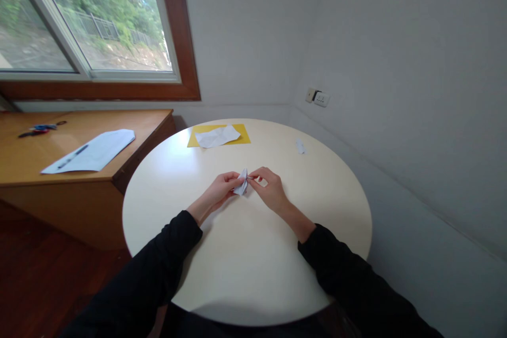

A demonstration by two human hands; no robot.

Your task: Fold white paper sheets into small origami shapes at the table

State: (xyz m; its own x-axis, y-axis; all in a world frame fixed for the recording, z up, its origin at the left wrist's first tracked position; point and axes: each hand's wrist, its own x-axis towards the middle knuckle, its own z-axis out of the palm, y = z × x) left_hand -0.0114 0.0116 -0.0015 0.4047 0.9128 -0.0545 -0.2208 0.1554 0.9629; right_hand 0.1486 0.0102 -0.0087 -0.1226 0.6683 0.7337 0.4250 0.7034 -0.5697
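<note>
A small folded paper [241, 186] is held up over the middle of the round table, between the two hands. It has several layers, with narrow flaps that fan to a point at the top and spread at the bottom. The left hand [222, 189] pinches it from the left, thumb on the near face and fingers behind. The right hand [272, 190] has its thumb and fingertips drawn together on a thin piece at the paper's right edge.

Many folds look already made, and the work seems to be at fine shaping of this one part; how much folding is left cannot be told, since the fingers cover some of the layers and the paper is small in view.

Beyond the hands, at the far left of the white table [245, 264], a creased white sheet [217, 137] lies on a yellow sheet [246, 138]. A small paper scrap [301, 146] lies at the far right. All three are apart from the hands and do not block them.

Left of the table, a wooden desk [150, 122] bears a stack of paper [106, 150] with a pen [73, 157] on it, and a dark, blue-handled tool [43, 128], too blurred to name. Farther off are a window [114, 16] and a wall socket [322, 99].
</note>
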